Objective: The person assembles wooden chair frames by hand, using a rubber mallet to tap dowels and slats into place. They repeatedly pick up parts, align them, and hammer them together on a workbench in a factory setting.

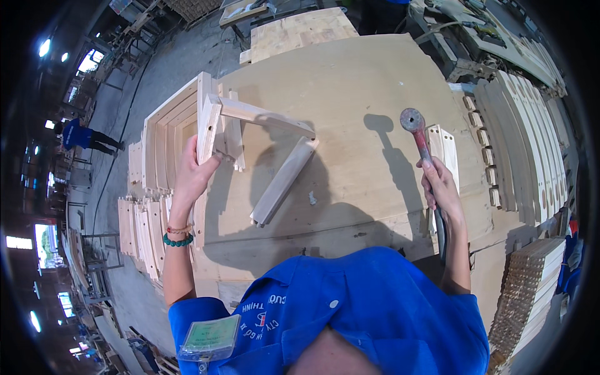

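Observation:
My left hand (197,170) grips one leg of a pale wooden frame (267,117) near the left side of the bench. The frame is tilted, and one rail stretches from it to the right. Close to that rail's end, a wooden bar (284,181) slants toward me; I cannot tell whether the two are joined. My right hand (441,184) is wrapped around the handle of a hammer (414,122) with a round grey head and a red neck. The hammer is raised above the bench, its head up and away from me.
A tan workbench top (350,81) carries my shadow. Stacked wooden frames (169,140) and slats (140,231) stand at left. Curved slotted boards (519,144) are piled at right, above a stack of wooden strips (528,287). Another person (78,134) in blue is far left.

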